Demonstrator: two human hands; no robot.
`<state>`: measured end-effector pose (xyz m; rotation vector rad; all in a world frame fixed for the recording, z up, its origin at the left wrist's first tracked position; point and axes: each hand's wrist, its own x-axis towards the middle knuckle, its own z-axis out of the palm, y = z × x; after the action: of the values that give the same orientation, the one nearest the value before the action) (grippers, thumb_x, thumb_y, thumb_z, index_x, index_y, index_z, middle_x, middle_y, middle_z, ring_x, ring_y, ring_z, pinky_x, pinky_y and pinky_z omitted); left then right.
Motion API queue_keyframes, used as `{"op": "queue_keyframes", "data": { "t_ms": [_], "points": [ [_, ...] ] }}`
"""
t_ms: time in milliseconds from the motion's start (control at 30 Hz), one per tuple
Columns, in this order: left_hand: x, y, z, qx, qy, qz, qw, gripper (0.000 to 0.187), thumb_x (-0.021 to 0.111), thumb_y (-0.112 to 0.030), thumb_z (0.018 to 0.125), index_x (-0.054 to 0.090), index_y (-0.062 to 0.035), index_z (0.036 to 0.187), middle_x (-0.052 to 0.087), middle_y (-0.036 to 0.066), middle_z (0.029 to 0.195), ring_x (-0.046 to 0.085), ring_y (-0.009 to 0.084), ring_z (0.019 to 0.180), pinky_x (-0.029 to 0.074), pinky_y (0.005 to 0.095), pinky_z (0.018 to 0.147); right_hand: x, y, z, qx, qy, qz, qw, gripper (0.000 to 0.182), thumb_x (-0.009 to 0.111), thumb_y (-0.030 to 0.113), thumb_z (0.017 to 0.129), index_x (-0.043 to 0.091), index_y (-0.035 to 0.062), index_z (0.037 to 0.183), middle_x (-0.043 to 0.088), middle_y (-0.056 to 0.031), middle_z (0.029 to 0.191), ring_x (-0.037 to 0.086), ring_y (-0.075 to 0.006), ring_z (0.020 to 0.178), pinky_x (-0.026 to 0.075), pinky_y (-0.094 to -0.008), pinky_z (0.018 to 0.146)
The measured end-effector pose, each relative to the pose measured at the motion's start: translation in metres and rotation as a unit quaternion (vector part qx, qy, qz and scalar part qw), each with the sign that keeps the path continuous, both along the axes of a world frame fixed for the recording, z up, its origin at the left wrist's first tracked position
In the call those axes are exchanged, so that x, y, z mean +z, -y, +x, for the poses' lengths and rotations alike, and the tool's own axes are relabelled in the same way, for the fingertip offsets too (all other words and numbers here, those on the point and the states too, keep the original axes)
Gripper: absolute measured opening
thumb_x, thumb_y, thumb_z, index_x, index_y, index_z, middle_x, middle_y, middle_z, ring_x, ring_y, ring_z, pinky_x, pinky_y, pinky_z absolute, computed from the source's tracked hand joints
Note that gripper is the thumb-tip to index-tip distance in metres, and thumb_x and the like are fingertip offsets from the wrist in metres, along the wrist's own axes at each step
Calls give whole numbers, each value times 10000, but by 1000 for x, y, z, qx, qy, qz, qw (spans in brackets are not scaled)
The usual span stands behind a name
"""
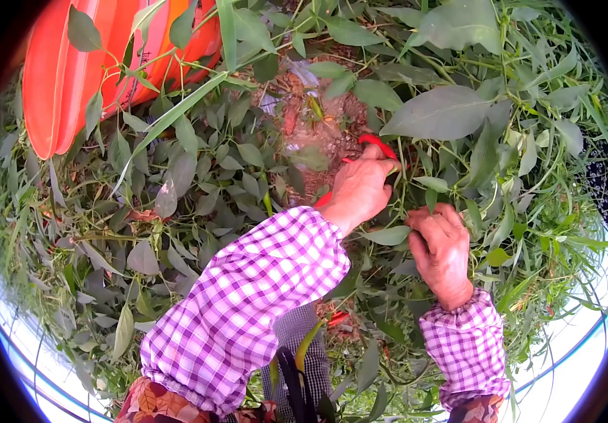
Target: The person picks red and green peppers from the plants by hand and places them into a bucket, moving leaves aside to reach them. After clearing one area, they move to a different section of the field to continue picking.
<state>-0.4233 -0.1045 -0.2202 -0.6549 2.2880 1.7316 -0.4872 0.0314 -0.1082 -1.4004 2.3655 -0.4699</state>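
Observation:
My left hand (pixel 361 189) reaches in among the pepper plants with its fingers closed on red chili peppers. One curved red chili pepper (pixel 378 145) shows past the fingertips, and another red piece (pixel 323 200) sticks out at the wrist side of the hand. To its right, my right hand (pixel 442 245) has curled fingers at the stems and leaves. Leaves partly cover those fingertips, so what they hold is hidden. Both forearms wear purple checked sleeves.
A large red-orange ribbed container (pixel 124 70) with dark lettering stands at the upper left. Bare soil (pixel 328 134) shows between the plants. Below my hands are a red pepper (pixel 338 319), a yellow-green pepper (pixel 308 345) and a grey checked trouser leg (pixel 316 366).

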Motion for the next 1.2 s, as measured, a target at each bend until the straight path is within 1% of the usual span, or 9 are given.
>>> {"op": "queue_keyframes", "data": {
  "t_ms": [233, 400, 567, 667, 700, 833, 933, 1033, 1200],
  "points": [
    [-6, 4, 11, -84, -15, 29, 996, 466, 593, -25, 698, 629, -135, 1150, 488, 135, 1151, 568, 325, 1016, 474, 426, 851, 11, 5, 3, -195, 77, 4, 978, 204, 729, 51, 729, 617, -21, 884, 647, -153, 939, 626, -306, 837, 497, -361, 757],
    [5, 23, 21, -13, -17, 282, 959, 356, 655, -30, 723, 660, -35, 1079, 449, 69, 1215, 457, 185, 1139, 397, 285, 936, 22, 10, 1, -267, 171, -145, 937, 152, 667, 44, 803, 615, -38, 920, 635, -161, 1004, 602, -235, 914, 455, -308, 810],
    [19, 33, 28, 27, -58, 435, 898, 330, 726, -149, 739, 653, -14, 1031, 574, 61, 1125, 557, 157, 1025, 460, 315, 865, 70, 30, 15, -6, 110, -86, 990, 202, 764, 141, 632, 618, 37, 723, 604, -82, 755, 578, -229, 708, 449, -341, 604],
    [30, 34, 31, 40, -34, 520, 853, 203, 681, -113, 790, 652, -40, 977, 662, -12, 853, 589, 76, 810, 487, 262, 756, 78, 42, 55, 104, 99, 47, 988, 234, 774, 196, 626, 626, 46, 730, 600, -62, 794, 582, -246, 813, 457, -377, 686],
    [32, 36, 33, 24, -21, 512, 858, 250, 675, -99, 805, 631, -33, 1042, 657, -5, 929, 591, 79, 844, 483, 262, 784, 76, 43, 70, 112, 76, 53, 989, 237, 771, 207, 628, 631, 50, 739, 601, -59, 818, 579, -249, 853, 457, -386, 722],
    [46, 42, 35, 9, -39, 528, 848, 456, 651, -64, 833, 506, -15, 1262, 641, 19, 1070, 583, 86, 951, 471, 261, 838, 82, 33, 102, 13, 99, 251, 963, 366, 738, 194, 696, 601, 40, 999, 616, -95, 951, 580, -299, 886, 453, -426, 784],
    [57, 45, 36, 72, -10, 550, 832, 304, 638, -70, 795, 575, -3, 1084, 641, 40, 1011, 575, 93, 934, 460, 251, 806, 71, 25, 90, -159, 126, 120, 972, 392, 668, 68, 770, 544, -13, 1133, 600, -157, 997, 594, -320, 803, 491, -392, 710],
    [48, 46, 34, 51, 5, 592, 804, 412, 619, -80, 846, 522, -49, 1245, 640, 6, 1050, 559, 56, 839, 446, 225, 691, 48, 22, 63, -341, 113, 26, 933, 423, 658, 34, 795, 501, -41, 1180, 600, -148, 968, 604, -245, 819, 491, -335, 682],
    [55, 60, 13, 20, -20, 525, 850, 165, 646, -184, 800, 673, -83, 928, 617, -14, 780, 472, 59, 548, 375, 215, 483, 19, 31, 28, -298, 224, 32, 927, 397, 676, 124, 847, 500, -20, 1172, 640, -103, 934, 554, -131, 708, 466, -277, 642]
  ]
}}
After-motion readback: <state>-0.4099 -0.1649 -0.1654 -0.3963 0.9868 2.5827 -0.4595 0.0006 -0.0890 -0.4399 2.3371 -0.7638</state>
